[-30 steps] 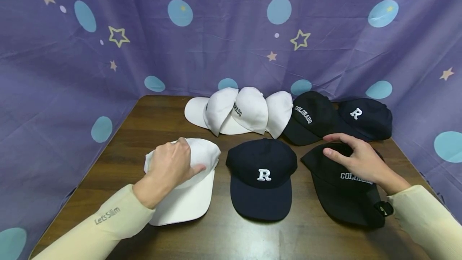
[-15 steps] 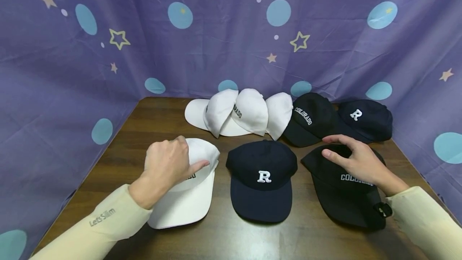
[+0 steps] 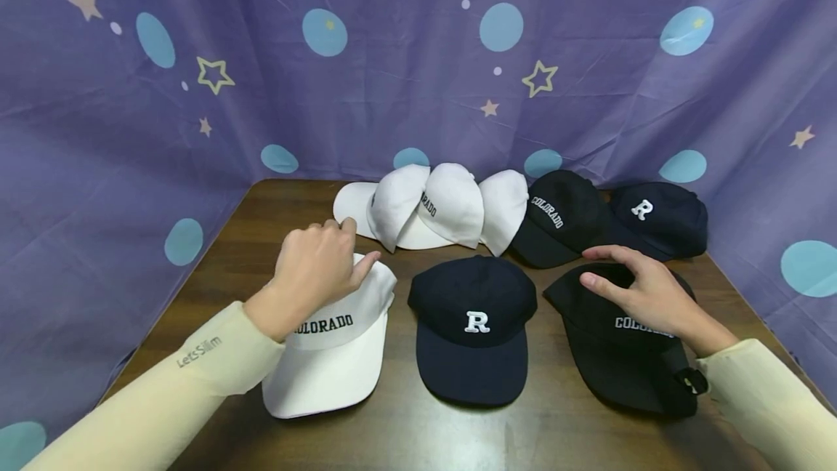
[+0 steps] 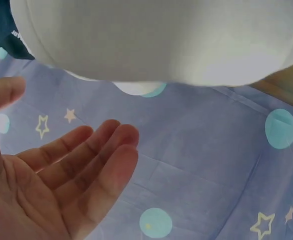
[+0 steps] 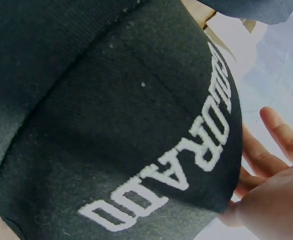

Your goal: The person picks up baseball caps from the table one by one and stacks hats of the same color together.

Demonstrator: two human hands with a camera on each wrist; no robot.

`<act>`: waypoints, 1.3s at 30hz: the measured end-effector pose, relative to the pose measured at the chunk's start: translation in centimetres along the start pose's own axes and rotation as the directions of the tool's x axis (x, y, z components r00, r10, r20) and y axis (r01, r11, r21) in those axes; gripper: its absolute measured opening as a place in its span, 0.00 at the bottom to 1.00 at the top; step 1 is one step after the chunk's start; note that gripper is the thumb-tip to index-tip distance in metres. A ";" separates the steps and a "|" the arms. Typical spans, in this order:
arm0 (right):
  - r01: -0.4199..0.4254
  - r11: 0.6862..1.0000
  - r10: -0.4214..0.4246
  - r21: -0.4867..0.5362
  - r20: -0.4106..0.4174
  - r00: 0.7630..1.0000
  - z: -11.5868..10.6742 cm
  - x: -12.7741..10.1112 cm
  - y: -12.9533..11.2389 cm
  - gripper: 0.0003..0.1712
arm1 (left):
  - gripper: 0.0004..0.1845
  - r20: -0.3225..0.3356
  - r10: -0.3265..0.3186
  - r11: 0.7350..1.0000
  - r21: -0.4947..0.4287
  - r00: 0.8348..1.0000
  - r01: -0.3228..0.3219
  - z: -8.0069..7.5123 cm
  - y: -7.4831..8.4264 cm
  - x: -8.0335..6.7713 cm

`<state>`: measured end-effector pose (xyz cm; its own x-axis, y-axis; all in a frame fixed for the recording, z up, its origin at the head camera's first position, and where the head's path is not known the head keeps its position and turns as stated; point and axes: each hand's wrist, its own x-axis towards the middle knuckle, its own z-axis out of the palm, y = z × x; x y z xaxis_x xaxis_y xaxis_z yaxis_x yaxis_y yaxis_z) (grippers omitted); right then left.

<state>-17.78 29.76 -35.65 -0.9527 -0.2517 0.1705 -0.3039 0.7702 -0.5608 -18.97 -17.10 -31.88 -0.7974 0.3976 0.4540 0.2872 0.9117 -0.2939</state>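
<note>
A white COLORADO cap (image 3: 346, 365) lies at the front left of the table, brim toward me. My left hand (image 3: 317, 264) is over its crown with nothing in it; in the left wrist view the fingers (image 4: 101, 165) are extended and apart from the cap. In the middle sits a navy cap (image 3: 474, 369) with a white R. At the right front is a black COLORADO cap (image 3: 628, 362). My right hand (image 3: 654, 293) hovers at its crown, thumb and fingers spread, gripping nothing. In the right wrist view the black crown (image 5: 136, 115) covers part of the fingers.
Along the back of the wooden table (image 3: 222, 267) runs an overlapping row: several white caps (image 3: 451, 202), then a black COLORADO cap (image 3: 565, 209) and a navy R cap (image 3: 667, 216). Behind hangs a purple curtain (image 3: 405, 57) with stars and dots.
My left hand has come up off the white cap and forward, uncovering its COLORADO lettering. My right hand has stayed almost still beside the black cap.
</note>
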 end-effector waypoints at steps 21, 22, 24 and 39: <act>0.016 1.000 -0.016 -0.001 -0.030 0.999 0.1 -0.2 0.2 0.26 | 0.44 0.417 -0.010 0.923 -0.346 0.909 0.169 1.1 -0.8 9.4; 0.016 1.000 -0.016 0.000 -0.030 0.999 0.0 -0.2 0.2 0.26 | 0.44 0.428 0.003 0.920 -0.356 0.904 0.166 1.2 -0.9 9.8; 0.015 1.000 -0.015 0.005 -0.029 0.999 0.0 -0.2 0.2 0.26 | 0.46 0.458 0.022 0.915 -0.367 0.889 0.166 1.6 -1.3 10.6; 0.014 1.000 -0.013 0.015 -0.034 0.999 -0.4 -0.2 0.3 0.26 | 0.56 0.561 -0.016 0.856 -0.420 0.828 0.301 4.4 -2.3 14.4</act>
<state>-17.64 30.29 -35.53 -0.9483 -0.2422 0.2051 -0.3169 0.7576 -0.5706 -33.45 -13.92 -28.35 -0.9624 0.2560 -0.0912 0.2285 0.9439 0.2385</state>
